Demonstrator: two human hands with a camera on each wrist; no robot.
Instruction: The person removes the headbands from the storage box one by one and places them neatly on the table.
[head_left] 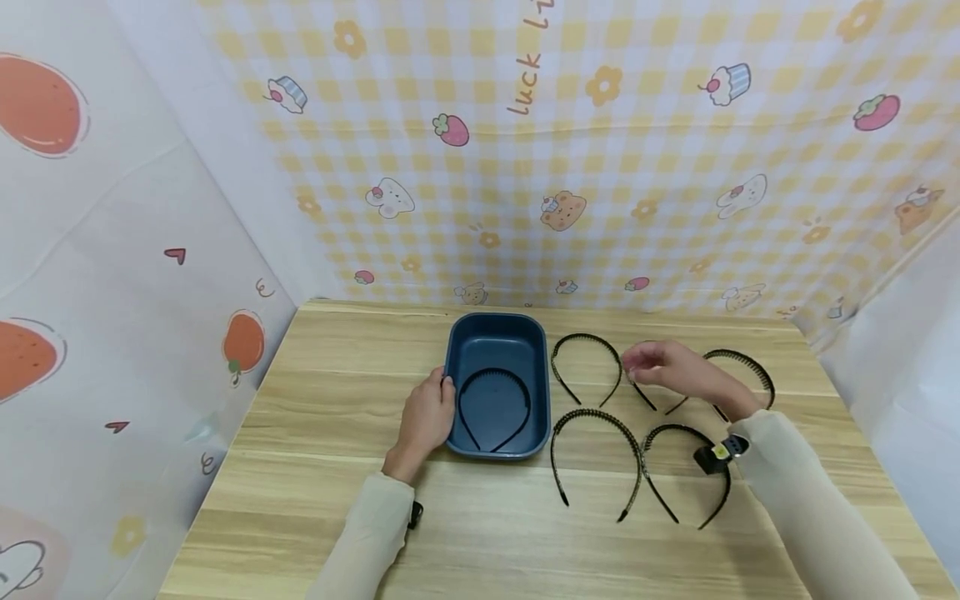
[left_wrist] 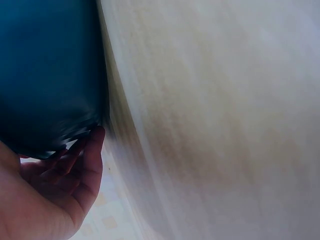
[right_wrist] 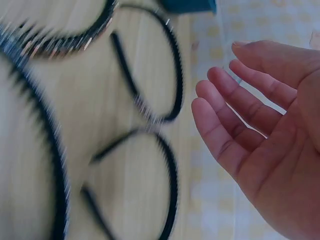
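Observation:
A dark blue plastic basin (head_left: 498, 328) stands mid-table with one black toothed headband (head_left: 495, 371) lying inside. At its left side my left hand (head_left: 429, 412) grips the rim; in the left wrist view the curled fingers (left_wrist: 92, 165) meet the basin's edge. My right hand (head_left: 667, 367) hovers over the back row of headbands, its fingers loosely bent and holding nothing. Beneath it, one headband (head_left: 642, 398) is partly hidden. Beside that lie a headband (head_left: 587, 337) to the left and another (head_left: 750, 364) to the right, partly covered by the wrist.
In the front row are a wider headband (head_left: 596, 412) and a second headband (head_left: 663, 492), partly behind the right wrist camera. The light wood table (head_left: 337, 375) meets a yellow checked cloth (head_left: 510, 183) at the back and a white printed cloth on the left.

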